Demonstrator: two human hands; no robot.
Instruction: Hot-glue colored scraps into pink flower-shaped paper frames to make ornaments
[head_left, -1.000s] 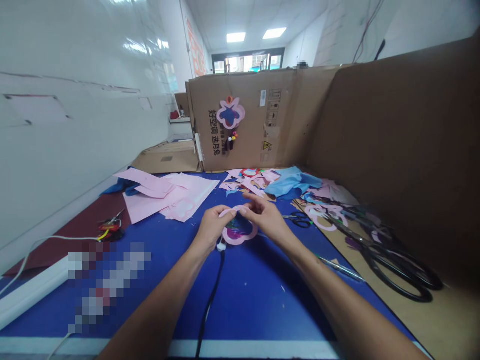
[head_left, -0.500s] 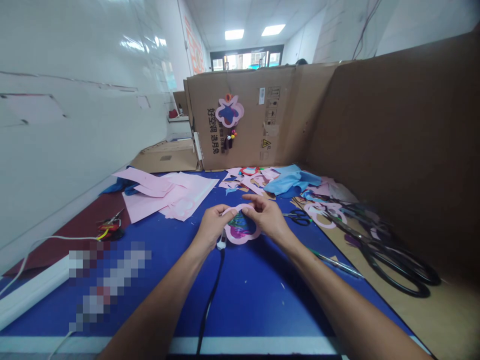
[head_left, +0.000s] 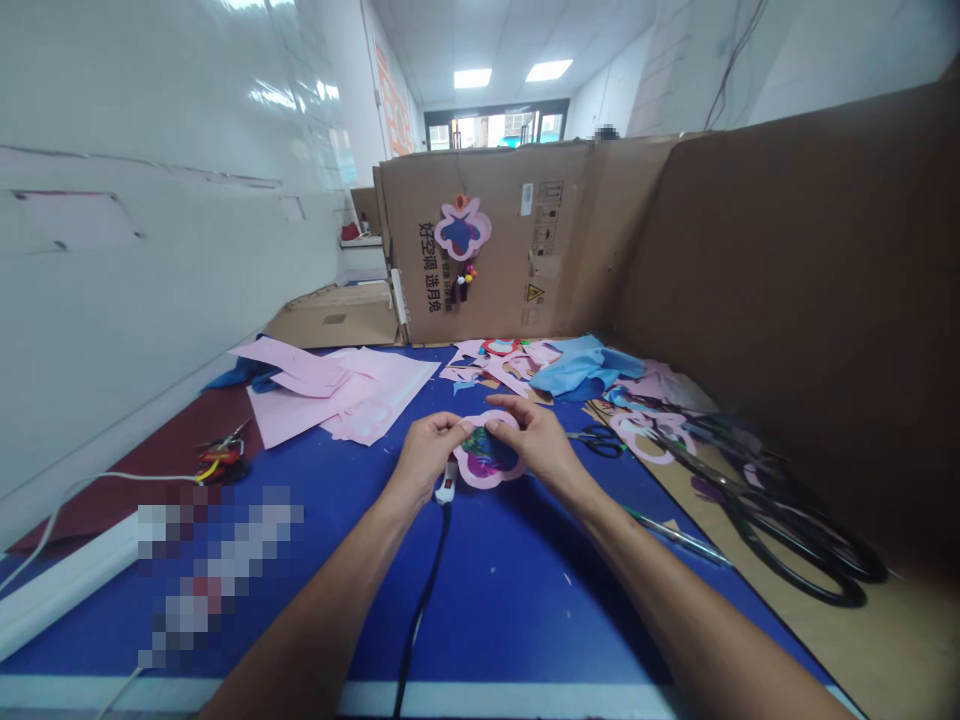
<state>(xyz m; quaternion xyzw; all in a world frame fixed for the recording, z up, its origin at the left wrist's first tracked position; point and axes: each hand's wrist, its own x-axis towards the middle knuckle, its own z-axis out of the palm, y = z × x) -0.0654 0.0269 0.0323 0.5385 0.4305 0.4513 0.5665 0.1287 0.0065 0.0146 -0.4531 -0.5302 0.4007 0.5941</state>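
Between my two hands, above the blue table, is a flower-shaped pink paper cutout (head_left: 487,475) with a dark green and purple centre. My left hand (head_left: 427,455) pinches its left edge, thumb on the near face. On the other side my right hand (head_left: 536,440) grips the upper right edge, its thumb lying over the coloured centre and its index finger raised. Just below my left hand a white plug-like piece with a red switch (head_left: 445,485) joins a black cable (head_left: 427,590); its upper end is hidden behind the hand and the cutout.
Pink sheets (head_left: 300,400) lie at the left and paper scraps (head_left: 510,365) at the back. Small scissors (head_left: 602,441), a pen (head_left: 679,538) and large black scissors (head_left: 780,530) are on the right. A flower ornament (head_left: 463,230) hangs on the cardboard wall (head_left: 577,240).
The view has tilted up slightly, so the scene sits a little lower. Both hands keep their hold on the cutout, which has shifted slightly right, showing more of the white switch piece.
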